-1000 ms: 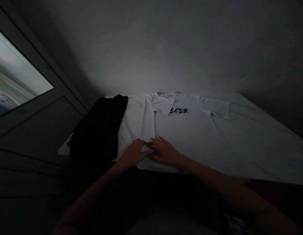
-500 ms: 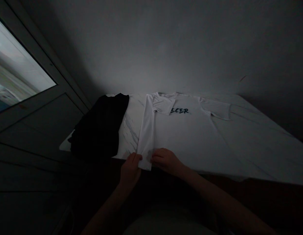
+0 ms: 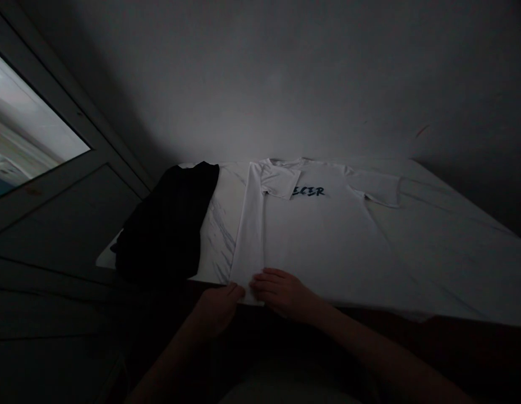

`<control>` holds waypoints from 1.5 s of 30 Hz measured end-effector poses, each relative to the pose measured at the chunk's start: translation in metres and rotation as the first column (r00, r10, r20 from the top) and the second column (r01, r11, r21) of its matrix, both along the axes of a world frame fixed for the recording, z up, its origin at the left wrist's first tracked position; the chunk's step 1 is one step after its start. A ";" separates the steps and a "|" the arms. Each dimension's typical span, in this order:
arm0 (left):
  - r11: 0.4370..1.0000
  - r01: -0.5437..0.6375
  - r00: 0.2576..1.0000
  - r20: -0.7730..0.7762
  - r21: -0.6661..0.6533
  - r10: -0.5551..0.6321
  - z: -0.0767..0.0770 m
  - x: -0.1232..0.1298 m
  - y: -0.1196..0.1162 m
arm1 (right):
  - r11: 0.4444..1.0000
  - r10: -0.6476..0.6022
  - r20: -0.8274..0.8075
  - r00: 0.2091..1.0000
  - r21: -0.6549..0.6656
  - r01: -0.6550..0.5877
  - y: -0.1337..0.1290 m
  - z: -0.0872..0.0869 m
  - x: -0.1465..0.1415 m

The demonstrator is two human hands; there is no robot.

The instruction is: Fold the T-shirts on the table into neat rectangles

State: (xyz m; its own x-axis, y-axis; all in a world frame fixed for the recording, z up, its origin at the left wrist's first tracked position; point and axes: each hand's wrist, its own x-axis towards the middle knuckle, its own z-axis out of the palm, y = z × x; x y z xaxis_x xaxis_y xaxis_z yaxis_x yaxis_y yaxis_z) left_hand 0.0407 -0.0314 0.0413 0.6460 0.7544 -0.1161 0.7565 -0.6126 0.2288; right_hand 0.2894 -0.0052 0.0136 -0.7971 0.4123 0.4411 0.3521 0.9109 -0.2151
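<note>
A white T-shirt (image 3: 319, 241) with dark lettering on its chest lies spread on the table. Its left side is folded inward in a long strip, and that side's sleeve lies over part of the lettering. The other sleeve stretches out to the right. At the strip's lower left corner, my left hand (image 3: 220, 306) pinches the hem. My right hand (image 3: 283, 292) rests on the strip's lower right part with its fingers extended and close together, touching the cloth near the table's front edge.
Dark folded clothing (image 3: 163, 224) lies on the left end of the marble-patterned table (image 3: 462, 252). A plain wall (image 3: 277, 84) rises behind the table. To the left is a door (image 3: 67, 196) with a glass pane.
The strip's lower end has widened and come slightly toward me. My left hand has moved down with the hem, and my right hand has shifted slightly down over the cloth.
</note>
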 end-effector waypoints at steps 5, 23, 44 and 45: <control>0.984 0.130 0.990 0.073 -0.119 -0.122 0.054 -0.001 0.031 | 0.979 -0.008 -0.044 0.999 -0.206 -0.001 0.007 0.025 0.001; 0.927 0.221 0.972 0.007 0.303 -0.234 0.018 0.115 0.257 | 0.183 -0.981 -0.108 0.161 -0.244 0.952 0.023 0.005 0.200; 0.996 -0.012 0.985 0.175 0.086 -0.003 0.013 0.516 0.264 | -0.156 -0.929 0.370 0.010 -0.416 0.896 -0.029 0.020 0.190; 0.998 -0.029 0.974 0.228 0.056 0.015 0.012 0.516 0.266 | -0.152 -0.929 0.369 0.011 -0.409 0.900 -0.029 0.019 0.191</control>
